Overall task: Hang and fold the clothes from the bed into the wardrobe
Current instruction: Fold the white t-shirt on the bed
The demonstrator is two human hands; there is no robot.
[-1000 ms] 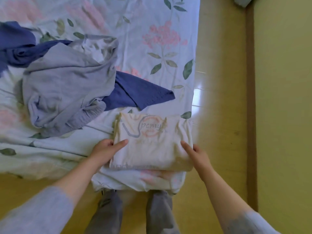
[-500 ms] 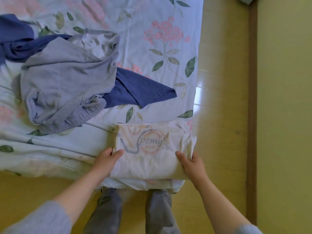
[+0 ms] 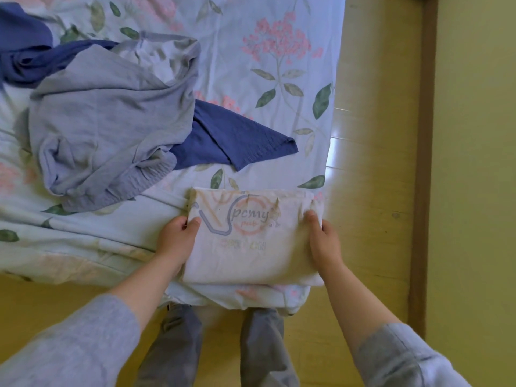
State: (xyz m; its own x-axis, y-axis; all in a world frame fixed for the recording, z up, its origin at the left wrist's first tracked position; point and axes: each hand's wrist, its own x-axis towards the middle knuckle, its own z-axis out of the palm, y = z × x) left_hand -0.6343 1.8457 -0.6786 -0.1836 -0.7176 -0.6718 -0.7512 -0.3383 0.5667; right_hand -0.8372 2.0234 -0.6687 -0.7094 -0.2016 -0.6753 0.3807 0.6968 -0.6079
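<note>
Head view, looking down at the near corner of the bed [image 3: 279, 79], which is covered by a floral sheet. The folded white T-shirt [image 3: 251, 255], printed side up with partly faded lettering, sits at this corner, held by its two short edges. The left hand [image 3: 177, 238] grips the left edge, thumb on top; the right hand [image 3: 324, 244] grips the right edge likewise. The remaining fingers of both hands are hidden beneath the fabric, so the T-shirt may be resting on the sheet or slightly raised. Beyond it lie a crumpled grey garment [image 3: 106, 129] and, partly buried under that, a blue garment [image 3: 231, 135], cut off at the left frame edge. Grey trouser legs [image 3: 173, 344] stand on the yellow floor [image 3: 371, 163] below.
</note>
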